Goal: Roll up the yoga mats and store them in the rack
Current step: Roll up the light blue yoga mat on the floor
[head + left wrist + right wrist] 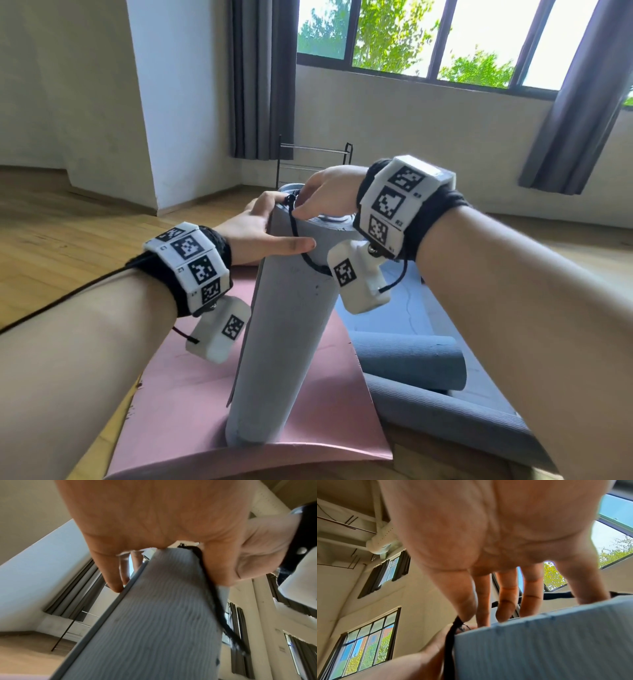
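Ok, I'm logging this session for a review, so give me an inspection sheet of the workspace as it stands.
Surface: wooden floor; flat pink mat spread on it.
Job's things: rolled grey mat stands on end on the pink mat, leaning; black strap at its top; second grey roll lies on a grey-blue mat; rack by the far wall, shelves look empty.
Clutter: nothing seen.
Grippers: left hand steadies the roll's top, thumb straight; right hand pinches the strap.
Cables: black cable runs from the left wrist.
Surroundings: windows, dark curtains.
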`<state>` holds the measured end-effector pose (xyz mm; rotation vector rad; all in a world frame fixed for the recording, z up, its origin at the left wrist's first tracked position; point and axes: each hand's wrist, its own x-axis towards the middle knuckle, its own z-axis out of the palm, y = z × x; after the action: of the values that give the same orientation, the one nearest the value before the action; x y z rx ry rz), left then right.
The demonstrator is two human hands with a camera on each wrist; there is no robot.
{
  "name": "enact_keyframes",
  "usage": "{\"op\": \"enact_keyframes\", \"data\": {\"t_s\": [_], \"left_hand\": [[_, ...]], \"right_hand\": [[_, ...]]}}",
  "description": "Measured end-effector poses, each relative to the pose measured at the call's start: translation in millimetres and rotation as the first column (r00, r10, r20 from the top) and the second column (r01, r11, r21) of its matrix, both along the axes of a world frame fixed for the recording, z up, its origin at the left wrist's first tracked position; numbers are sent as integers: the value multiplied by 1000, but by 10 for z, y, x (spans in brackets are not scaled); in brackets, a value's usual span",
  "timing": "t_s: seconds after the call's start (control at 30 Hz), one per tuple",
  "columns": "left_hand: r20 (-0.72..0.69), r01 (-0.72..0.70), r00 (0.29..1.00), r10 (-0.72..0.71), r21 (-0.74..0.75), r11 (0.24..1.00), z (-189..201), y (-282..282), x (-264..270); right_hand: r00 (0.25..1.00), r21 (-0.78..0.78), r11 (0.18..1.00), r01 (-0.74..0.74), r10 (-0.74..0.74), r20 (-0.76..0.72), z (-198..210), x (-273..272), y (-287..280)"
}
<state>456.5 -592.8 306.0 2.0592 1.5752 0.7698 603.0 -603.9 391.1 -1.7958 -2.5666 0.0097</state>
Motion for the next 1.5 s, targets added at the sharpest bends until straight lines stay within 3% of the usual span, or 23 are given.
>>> {"op": "enact_keyframes", "data": {"t_s": [0.13,0.2,0.37,0.47,0.57,0.6,0.63,0.67,0.77,0.83,1.0,1.07,1.17,1.27,1.3,1.4,1.47,1.5], "left_hand": [[44,-49,998,45,83,995,-57,46,44],[93,-58,994,53,55,997,-51,67,16],[106,-79,992,68,101,992,-49,28,-126],[159,-106,984,79,169,980,-56,30,-193],[301,-127,951,69,177,976,2,52,-287],[348,-132,935,68,165,977,23,61,-328],[375,-145,923,82,144,979,42,72,-369],[388,-156,917,96,126,980,59,81,-408],[430,-179,892,138,58,982,116,125,-480],[466,-168,873,142,14,986,164,164,-488],[486,-136,863,139,-41,990,259,234,-407],[514,-149,840,175,-91,985,223,290,-417],[549,-126,811,202,-173,977,66,345,-458],[626,-75,765,153,-150,986,-113,384,-471],[666,-82,733,138,-115,990,-146,389,-471],[782,-78,614,103,-69,995,-187,376,-467],[764,-33,643,59,-50,998,-213,359,-460],[701,-13,713,18,-13,1000,-231,353,-457]], "right_hand": [[995,44,998,-45,49,-88,-67,108,13],[976,67,997,-29,43,-215,-136,215,61],[875,99,984,149,-85,-477,-512,472,268],[642,19,984,179,-102,-760,-769,515,399],[191,-220,974,48,-226,-955,-840,503,465],[127,-248,968,32,-250,-960,-823,499,455],[135,-243,970,32,-245,-960,-812,497,450],[189,-218,975,35,-221,-957,-799,504,453],[410,-113,993,32,-116,-905,-733,521,537],[516,-76,997,15,-73,-853,-629,506,594],[609,-144,989,-31,-96,-787,-460,487,738],[579,-169,985,-38,-116,-807,-484,518,798],[470,-290,954,-73,-223,-854,-688,550,840],[517,-446,882,-152,-314,-797,-1106,503,803],[478,-416,894,-163,-298,-827,-1226,490,793],[198,-300,937,-181,-264,-944,-1395,411,654],[128,-220,952,-215,-195,-972,-1369,334,583],[125,-187,957,-221,-162,-979,-1352,299,575]]}}
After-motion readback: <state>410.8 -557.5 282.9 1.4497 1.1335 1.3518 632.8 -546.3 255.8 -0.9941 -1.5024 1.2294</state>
